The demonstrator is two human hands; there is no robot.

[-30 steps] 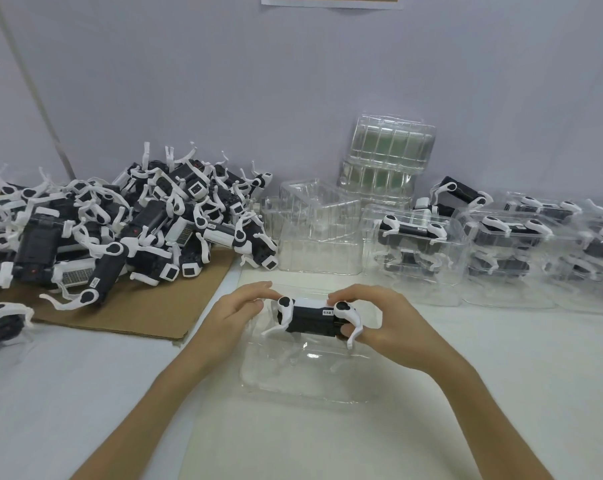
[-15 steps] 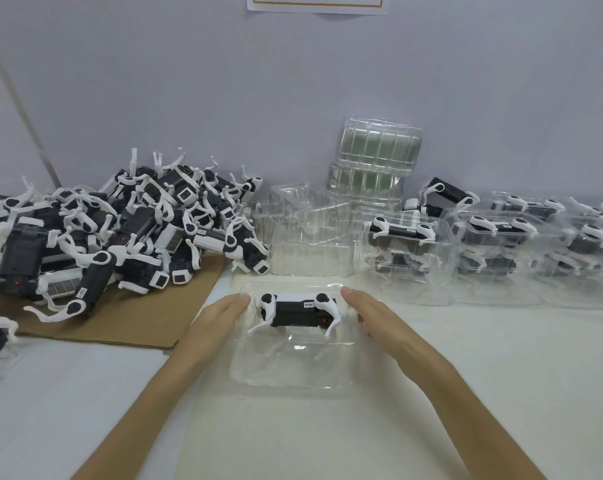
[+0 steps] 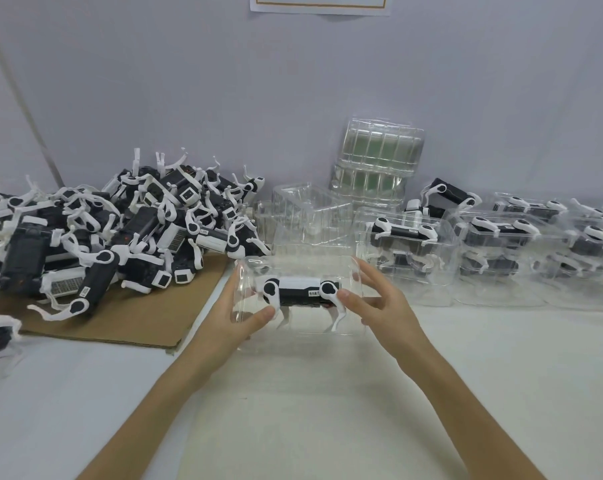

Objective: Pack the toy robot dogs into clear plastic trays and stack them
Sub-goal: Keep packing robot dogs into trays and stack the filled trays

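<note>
At frame centre, a clear tray [image 3: 303, 266] with one toy dog [image 3: 298, 289] seated inside is pinched at its short ends by the left hand [image 3: 236, 320] and the right hand [image 3: 383, 306]. The thin plastic is judged light, flexible and slippery, so it is best held by the rims and not squeezed.

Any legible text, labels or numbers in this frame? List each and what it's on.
Nothing can be read.
White sticker on the toy robot dog in the held clear plastic tray: dark characters, too blurred to read.
Pile sticker on a dog in the loose pile: too small.
Side label on a packed dog: too small.
Wall sheet: only an orange border shows, no text in view.
</note>
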